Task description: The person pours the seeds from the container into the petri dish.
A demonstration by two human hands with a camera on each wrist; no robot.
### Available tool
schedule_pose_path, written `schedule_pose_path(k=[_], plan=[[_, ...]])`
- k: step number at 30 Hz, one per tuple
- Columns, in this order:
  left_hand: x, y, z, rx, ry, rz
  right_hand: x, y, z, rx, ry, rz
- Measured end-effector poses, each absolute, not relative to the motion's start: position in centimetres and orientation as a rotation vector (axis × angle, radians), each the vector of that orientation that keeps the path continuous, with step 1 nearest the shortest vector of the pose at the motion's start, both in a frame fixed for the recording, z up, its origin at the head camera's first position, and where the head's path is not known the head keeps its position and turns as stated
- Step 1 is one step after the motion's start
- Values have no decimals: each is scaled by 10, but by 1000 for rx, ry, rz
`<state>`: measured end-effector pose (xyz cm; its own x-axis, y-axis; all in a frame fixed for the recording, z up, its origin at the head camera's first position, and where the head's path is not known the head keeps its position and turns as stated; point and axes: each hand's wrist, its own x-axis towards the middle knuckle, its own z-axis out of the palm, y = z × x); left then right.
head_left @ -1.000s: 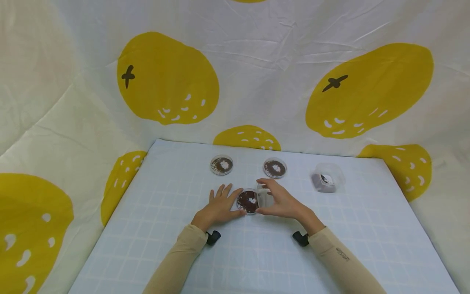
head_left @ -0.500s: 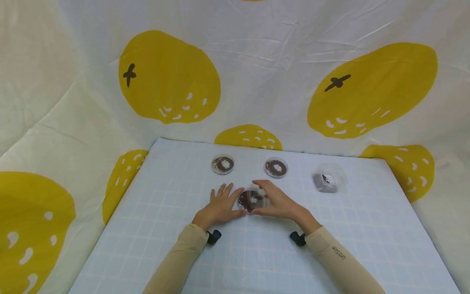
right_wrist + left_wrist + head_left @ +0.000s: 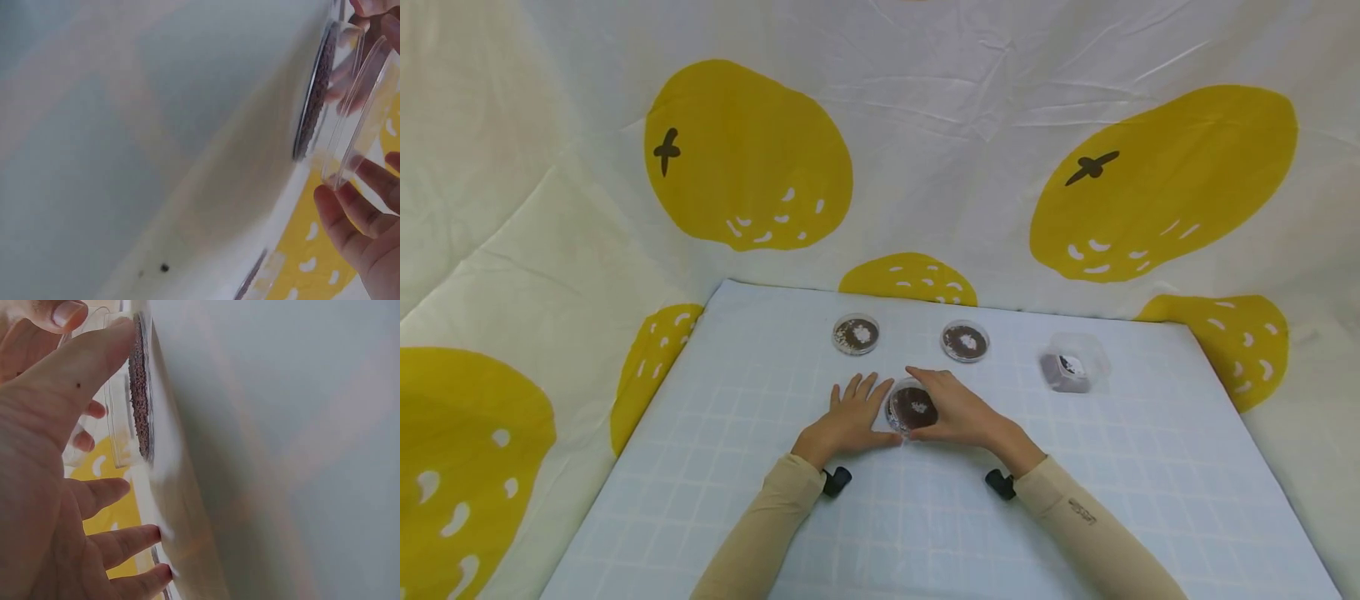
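Note:
A petri dish filled with dark brown granular material and some white bits sits on the table between both hands. My left hand lies on its left side, fingers spread; the thumb touches the dish wall in the left wrist view, with the index fingertip close by. In my right hand, thumb and fingers pinch the rim of a clear petri dish lid. The lid is over the dish, slightly tilted, and a gap shows between them in the right wrist view. Part of the dish's right side is hidden by the right hand.
Two more filled petri dishes, one at the back left and one at the back centre, stand behind the hands. A clear plastic container with a grey part and dark-and-white contents stands to the right. A patterned cloth hangs behind the table.
The lid in my right hand has turned from nearly upright to almost flat and moved left over the dish. My left hand has stayed in place beside the dish.

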<state>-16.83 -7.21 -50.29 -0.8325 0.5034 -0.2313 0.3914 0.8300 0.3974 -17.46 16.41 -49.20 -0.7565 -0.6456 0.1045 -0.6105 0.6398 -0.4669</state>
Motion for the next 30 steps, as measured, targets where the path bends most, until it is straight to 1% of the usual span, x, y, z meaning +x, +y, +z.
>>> schedule_pose_path(k=[5,14,30], plan=[[-168,-71,-504,701,2685,462,-173,160,-491,-1097,2829,-622],[-169,-70,-505,700,2673,463,-173,159,-494,-1084,2833,-523],[-168,-71,-506,698,2682,468,-174,156,-498,-1086,2820,-507]])
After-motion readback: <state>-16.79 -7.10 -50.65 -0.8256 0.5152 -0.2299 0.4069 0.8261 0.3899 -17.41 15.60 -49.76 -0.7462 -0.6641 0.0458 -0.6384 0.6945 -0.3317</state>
